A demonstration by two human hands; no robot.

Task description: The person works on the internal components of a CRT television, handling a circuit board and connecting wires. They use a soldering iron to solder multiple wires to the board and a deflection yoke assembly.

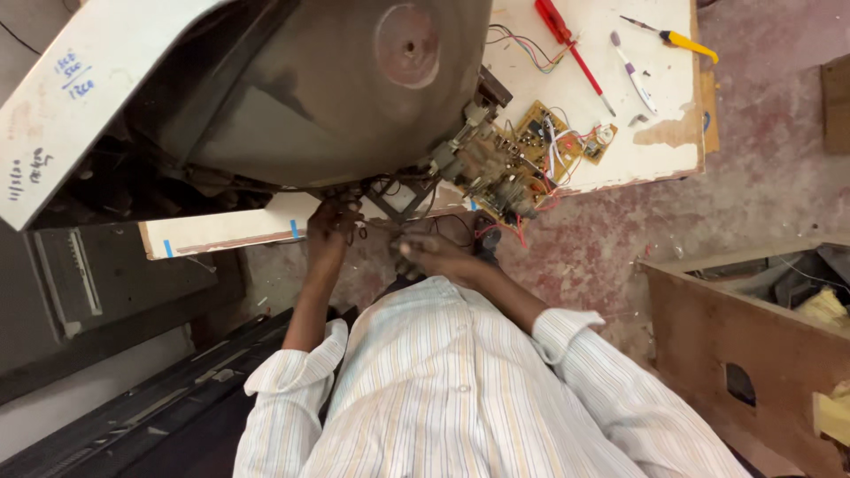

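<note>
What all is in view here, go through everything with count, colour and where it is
CRT picture tube: one, grey, top centre, overhanging the workbench edge
Television casing: one, white, top left, around the tube
Circuit board: one, tan with coloured wires, on the workbench right of the tube neck
Workbench: one, white top, chipped near its right edge
Red screwdriver: one, top of the workbench
Yellow-handled tool: one, top right corner of the workbench
Toothbrush: one, white and purple, between those two tools
Wooden cabinet: one, brown, open, on the floor at right
Black panel: one, leaning at left
Striped shirt: one, white, bottom centre
Left hand: under the tube, among wires
Right hand: below the tube neck; grip unclear
</note>
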